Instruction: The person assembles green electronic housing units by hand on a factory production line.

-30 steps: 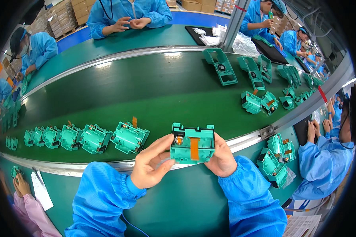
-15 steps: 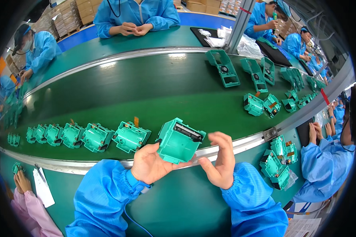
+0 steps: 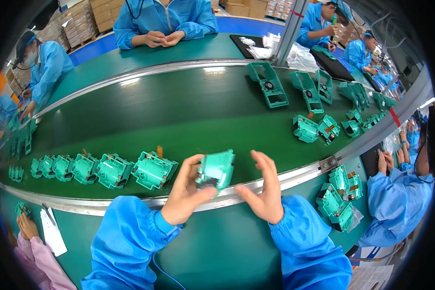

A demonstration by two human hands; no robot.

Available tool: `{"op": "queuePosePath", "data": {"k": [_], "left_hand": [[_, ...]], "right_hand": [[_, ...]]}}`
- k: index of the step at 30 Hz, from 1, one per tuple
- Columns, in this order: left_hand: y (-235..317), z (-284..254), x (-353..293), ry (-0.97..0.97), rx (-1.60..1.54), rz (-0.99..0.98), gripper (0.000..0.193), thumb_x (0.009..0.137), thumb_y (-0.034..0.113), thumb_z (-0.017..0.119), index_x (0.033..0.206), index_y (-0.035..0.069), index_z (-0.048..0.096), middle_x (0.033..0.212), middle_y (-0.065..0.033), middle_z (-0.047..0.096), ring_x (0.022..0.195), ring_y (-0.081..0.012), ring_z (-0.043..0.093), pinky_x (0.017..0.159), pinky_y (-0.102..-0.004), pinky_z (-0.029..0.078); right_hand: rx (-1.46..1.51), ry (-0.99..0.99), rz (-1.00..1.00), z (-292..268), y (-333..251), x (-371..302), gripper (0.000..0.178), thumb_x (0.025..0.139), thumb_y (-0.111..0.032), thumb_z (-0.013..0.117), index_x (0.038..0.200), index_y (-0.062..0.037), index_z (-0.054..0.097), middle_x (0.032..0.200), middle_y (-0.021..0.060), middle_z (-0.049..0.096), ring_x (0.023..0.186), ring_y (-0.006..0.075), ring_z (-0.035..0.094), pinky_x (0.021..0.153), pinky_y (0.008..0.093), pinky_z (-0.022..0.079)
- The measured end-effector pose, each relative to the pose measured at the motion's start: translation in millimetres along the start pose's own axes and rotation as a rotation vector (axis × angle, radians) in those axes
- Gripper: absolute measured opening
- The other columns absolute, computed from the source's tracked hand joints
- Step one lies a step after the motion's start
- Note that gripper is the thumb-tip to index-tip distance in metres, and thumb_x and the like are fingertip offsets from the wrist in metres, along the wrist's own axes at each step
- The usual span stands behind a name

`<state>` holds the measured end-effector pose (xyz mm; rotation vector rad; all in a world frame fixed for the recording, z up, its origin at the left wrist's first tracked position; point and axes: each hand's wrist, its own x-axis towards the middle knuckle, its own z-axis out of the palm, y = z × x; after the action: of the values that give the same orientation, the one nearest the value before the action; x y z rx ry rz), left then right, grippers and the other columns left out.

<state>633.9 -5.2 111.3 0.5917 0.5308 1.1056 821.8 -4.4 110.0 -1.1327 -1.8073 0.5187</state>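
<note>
A green plastic housing [image 3: 218,166] is gripped in my left hand [image 3: 186,191], tilted and a little blurred over the near rail. My thumb lies along its lower edge, by a dark patch, while the other fingers are behind its left side. Just to the right, my right hand [image 3: 262,188] is apart from it, thumb and fingers spread and holding nothing. Left of my left hand, a similar green housing [image 3: 154,170] with an orange ribbon cable [image 3: 160,151] lies on the dark green belt [image 3: 145,108].
Several like housings [image 3: 113,171] run in a row leftward along the belt. Longer green frames [image 3: 269,84] and more housings [image 3: 305,129] lie at the right. A metal rail [image 3: 295,180] borders the belt; more housings [image 3: 334,205] sit beyond it on the right. Co-workers [image 3: 166,21] sit around.
My left hand has turned the housing, so its open side with the dark strip no longer shows. My right hand has shifted slightly left. At the far left, a co-worker reaches toward the belt.
</note>
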Motion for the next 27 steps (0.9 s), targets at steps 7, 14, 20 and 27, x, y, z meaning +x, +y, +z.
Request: {"op": "queuePosePath", "data": {"k": [7, 14, 20, 27], "left_hand": [[-4.2, 0.9, 10.4, 0.187, 1.726, 0.683, 0.066, 0.057, 0.02, 0.077, 0.114, 0.007, 0.046, 0.109, -0.0197, 0.038, 0.095, -0.0347, 0.043, 0.081, -0.0409, 0.037], [-8.7, 1.3, 17.8, 0.294, 1.843, 0.661, 0.068, 0.059, 0.024, 0.077, 0.116, 0.006, 0.044, 0.109, -0.0224, 0.037, 0.098, -0.0385, 0.039, 0.084, -0.0449, 0.035], [-14.5, 5.8, 18.6, 0.311, 1.857, 0.524, 0.07, 0.059, 0.025, 0.077, 0.118, 0.006, 0.044, 0.114, -0.0223, 0.034, 0.103, -0.0393, 0.034, 0.087, -0.0461, 0.033], [-17.4, 13.1, 21.8, 0.281, 1.867, 0.735, 0.061, 0.062, 0.018, 0.074, 0.115, 0.006, 0.047, 0.118, -0.02, 0.032, 0.107, -0.0377, 0.03, 0.091, -0.0467, 0.027]], "right_hand": [[-0.431, 0.423, 0.044, -29.3, 61.5, 26.4, 0.05, 0.071, -0.008, 0.064, 0.117, -0.0016, 0.044, 0.12, 0.0196, 0.039, 0.113, 0.035, 0.035, 0.093, 0.0407, 0.031], [-0.896, 0.265, 0.308, -57.1, 105.7, 21.0, 0.065, 0.072, -0.016, 0.065, 0.126, -0.0012, 0.032, 0.124, 0.0223, 0.032, 0.116, 0.0418, 0.027, 0.094, 0.0528, 0.024], [-0.931, 0.221, 0.216, -58.4, 89.9, 19.2, 0.055, 0.069, -0.014, 0.065, 0.12, -0.006, 0.044, 0.107, 0.0146, 0.047, 0.112, 0.0377, 0.033, 0.093, 0.0495, 0.025], [-0.782, 0.401, 0.253, -65.2, 83.9, 28.2, 0.081, 0.061, -0.018, 0.075, 0.128, -0.0055, 0.031, 0.121, 0.0191, 0.035, 0.11, 0.0372, 0.035, 0.091, 0.0471, 0.029]]}}
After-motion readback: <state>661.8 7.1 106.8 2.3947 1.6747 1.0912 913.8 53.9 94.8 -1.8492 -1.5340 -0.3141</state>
